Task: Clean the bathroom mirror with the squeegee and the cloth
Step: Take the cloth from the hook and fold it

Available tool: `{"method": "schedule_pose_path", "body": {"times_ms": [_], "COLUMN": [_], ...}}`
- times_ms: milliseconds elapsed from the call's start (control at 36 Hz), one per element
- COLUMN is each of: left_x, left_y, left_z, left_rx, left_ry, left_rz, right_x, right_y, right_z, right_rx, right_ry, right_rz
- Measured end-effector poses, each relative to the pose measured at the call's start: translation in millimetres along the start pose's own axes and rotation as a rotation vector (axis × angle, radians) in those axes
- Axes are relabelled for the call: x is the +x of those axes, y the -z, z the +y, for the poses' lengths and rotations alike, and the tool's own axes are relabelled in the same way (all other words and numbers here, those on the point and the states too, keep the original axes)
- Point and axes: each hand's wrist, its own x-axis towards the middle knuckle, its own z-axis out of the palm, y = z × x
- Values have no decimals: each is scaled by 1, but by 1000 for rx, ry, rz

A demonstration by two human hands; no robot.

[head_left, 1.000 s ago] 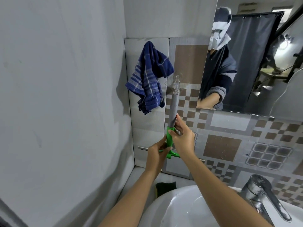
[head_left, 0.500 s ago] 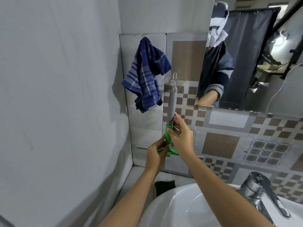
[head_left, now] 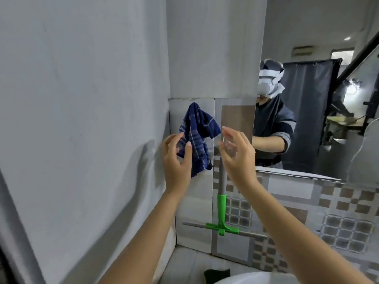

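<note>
A squeegee [head_left: 222, 210] with a grey handle, green neck and metal blade hangs upright on the tiled wall, blade at the bottom. A dark blue checked cloth [head_left: 198, 136] hangs from the wall to its left. The mirror [head_left: 320, 111] fills the upper right. My left hand [head_left: 177, 160] is raised in front of the cloth's lower left part, fingers spread, holding nothing. My right hand [head_left: 238, 154] is raised in front of the squeegee's handle top, fingers apart and blurred. Whether either hand touches anything I cannot tell.
A plain grey wall [head_left: 82, 119] closes the left side. A white basin rim [head_left: 246, 278] and a dark green sponge [head_left: 216, 274] sit at the bottom. Patterned tiles [head_left: 328, 212] run under the mirror.
Both hands have let go of the squeegee's green neck and risen to cloth height. The squeegee stays hanging on the wall. The view has tilted and moved closer.
</note>
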Motion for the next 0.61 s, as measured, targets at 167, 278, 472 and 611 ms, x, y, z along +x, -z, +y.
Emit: {"method": "schedule_pose_path", "body": {"times_ms": [167,278,472,611], "left_x": [66,80,86,94], "left_y": [-3,-11,-17,-14], "left_z": [-4,-15,-28,-26], "left_rx": [165,184,8,45], "left_ry": [68,135,76,54], "left_rz": [-204,-401,-498,-430], "right_x": [58,73,85,109], "right_y": [-16,-31,-50,-44], "right_z": [-17,-8,5,-8], "right_rx": [-68,-172,-143,-139], "right_ry": [-35,-139,-151,-117], "right_rz": [-105,-247,-257,-127]}}
